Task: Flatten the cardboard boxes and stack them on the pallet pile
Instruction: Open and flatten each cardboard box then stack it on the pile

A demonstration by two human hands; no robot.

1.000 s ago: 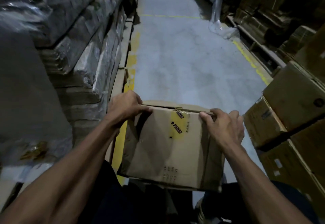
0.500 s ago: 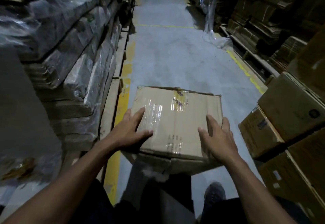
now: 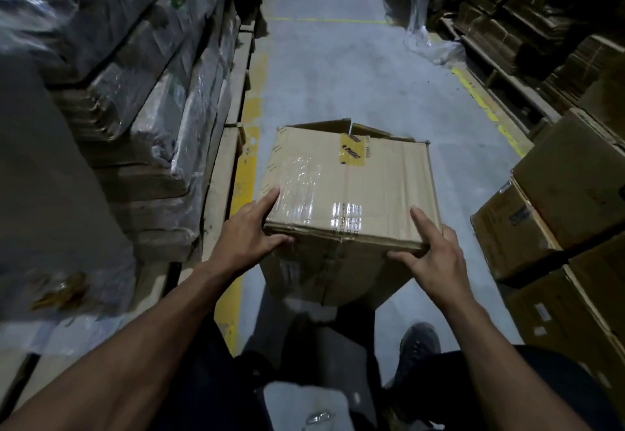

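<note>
Under box [image 3: 348, 187], possibly knee, hidden.

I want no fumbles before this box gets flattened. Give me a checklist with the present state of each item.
1. Left hand on the box: ok, at the near left corner.
2. Right hand on box: ok, at the near right corner.
3. Far flaps loose: ok, they stand open.
4. Near seam tape cut: not ok, it looks intact.
5. Box empty: cannot tell.
6. Floor ahead free: ok.
</note>
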